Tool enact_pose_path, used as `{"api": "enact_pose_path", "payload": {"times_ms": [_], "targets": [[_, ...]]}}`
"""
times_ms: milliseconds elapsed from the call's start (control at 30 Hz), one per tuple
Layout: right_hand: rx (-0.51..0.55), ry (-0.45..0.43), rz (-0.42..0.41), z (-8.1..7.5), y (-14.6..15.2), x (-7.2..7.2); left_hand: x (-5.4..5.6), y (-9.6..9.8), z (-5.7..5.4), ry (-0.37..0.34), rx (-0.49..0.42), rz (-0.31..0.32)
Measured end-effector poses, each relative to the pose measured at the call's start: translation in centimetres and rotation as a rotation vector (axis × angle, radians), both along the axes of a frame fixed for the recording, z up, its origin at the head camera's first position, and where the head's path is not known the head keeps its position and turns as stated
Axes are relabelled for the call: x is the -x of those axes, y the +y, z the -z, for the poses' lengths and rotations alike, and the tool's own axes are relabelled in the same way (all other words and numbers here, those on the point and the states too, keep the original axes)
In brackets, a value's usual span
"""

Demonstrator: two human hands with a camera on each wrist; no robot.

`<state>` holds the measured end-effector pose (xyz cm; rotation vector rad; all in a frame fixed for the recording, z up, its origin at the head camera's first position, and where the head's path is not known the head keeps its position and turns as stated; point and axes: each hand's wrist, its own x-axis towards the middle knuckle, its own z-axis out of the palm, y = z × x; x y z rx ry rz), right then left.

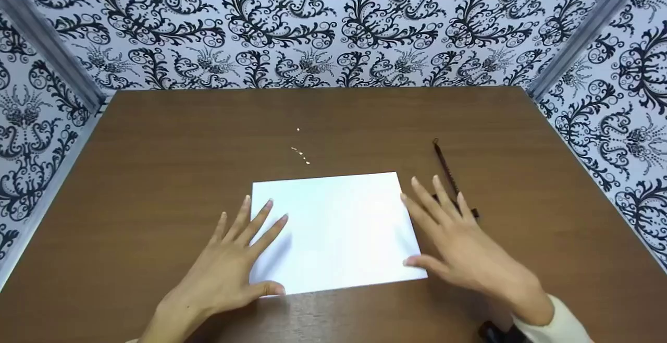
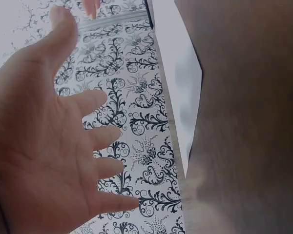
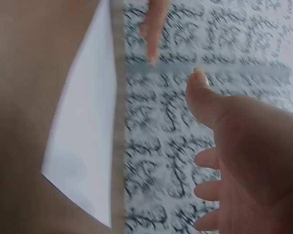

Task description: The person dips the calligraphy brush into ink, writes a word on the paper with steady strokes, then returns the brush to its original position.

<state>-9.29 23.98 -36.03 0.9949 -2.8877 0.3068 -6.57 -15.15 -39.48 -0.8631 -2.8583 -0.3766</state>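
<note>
A blank white sheet of paper point(image 1: 338, 228) lies slightly askew on the brown table. Over its left edge hovers my left hand point(image 1: 224, 265), fingers spread and straight, casting a shadow on the sheet. At the right edge is my right hand point(image 1: 458, 244), its fingers likewise spread. In the wrist views the left palm point(image 2: 44, 131) and the right palm point(image 3: 263, 151) appear apart from the paper, holding nothing. Beyond the right fingers lies a thin dark brown stick-like object point(image 1: 445, 166) with a small loop at its far end; the hand partly hides it.
Small pale crumbs point(image 1: 301, 154) are scattered on the table point(image 1: 182, 139) behind the paper. A black object point(image 1: 492, 332) shows partly beneath the right sleeve point(image 1: 555, 322). Walls with a black-and-white floral pattern point(image 1: 312, 25) border the table's back and sides.
</note>
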Motion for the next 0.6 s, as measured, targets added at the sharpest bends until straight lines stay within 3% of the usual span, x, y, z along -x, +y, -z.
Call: {"api": "enact_pose_path", "payload": {"times_ms": [200, 300, 467, 600], "targets": [[0.136, -0.104, 0.028, -1.2, 2.9, 2.3, 1.0, -0.2, -0.1, -0.109, 0.012, -0.015], [0.204, -0.103, 0.073, -1.4, 4.5, 3.7, 1.2, -0.3, 0.0, -0.144, 0.021, -0.033], [0.278, -0.051, 0.195, -1.2, 6.6, 5.7, 1.4, -0.6, 0.0, -0.194, 0.024, -0.041], [0.355, -0.117, 0.341, -0.6, 7.7, 7.2, 1.3, -0.6, 0.1, -0.243, 0.018, -0.018]]}}
